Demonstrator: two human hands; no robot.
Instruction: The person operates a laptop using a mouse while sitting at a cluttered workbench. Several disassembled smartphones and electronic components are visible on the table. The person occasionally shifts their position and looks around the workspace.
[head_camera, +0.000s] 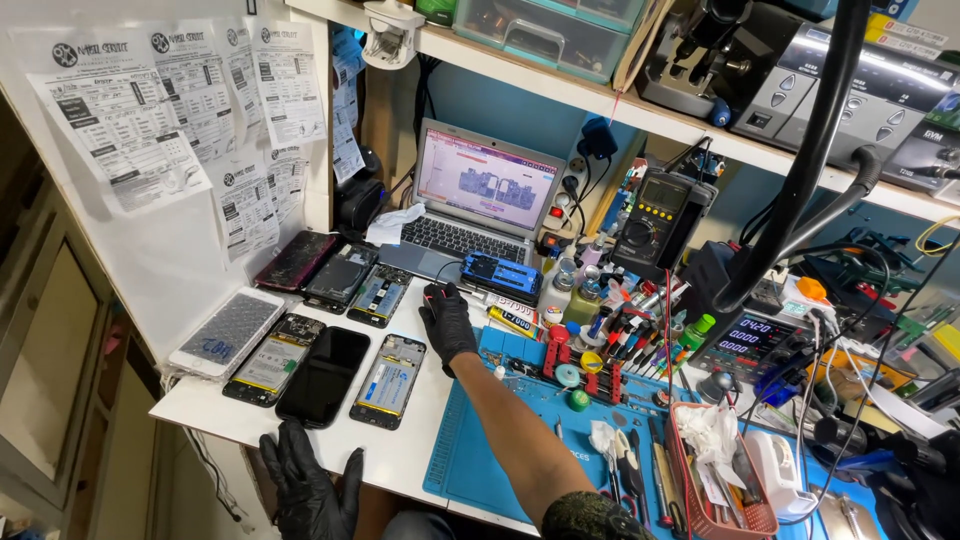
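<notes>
My right hand (447, 323), in a black glove, reaches forward across the white bench and rests on a dark computer mouse just in front of the open laptop (470, 200). Its fingers curl over the mouse, which is mostly hidden. My left hand (308, 488), also gloved in black, lies flat with fingers spread on the near edge of the bench, just below a black phone (325, 374). Several opened phones lie in two rows to the left, among them one with a white-framed screen (226, 332) and one showing its battery (389, 380).
A blue work mat (510, 440) covers the bench to the right, with tweezers, a red tool rack (585, 365) and a red basket (715, 465). A multimeter (662, 215), a power supply display (745, 340) and a black hose (810, 150) crowd the right. Papers hang on the left wall.
</notes>
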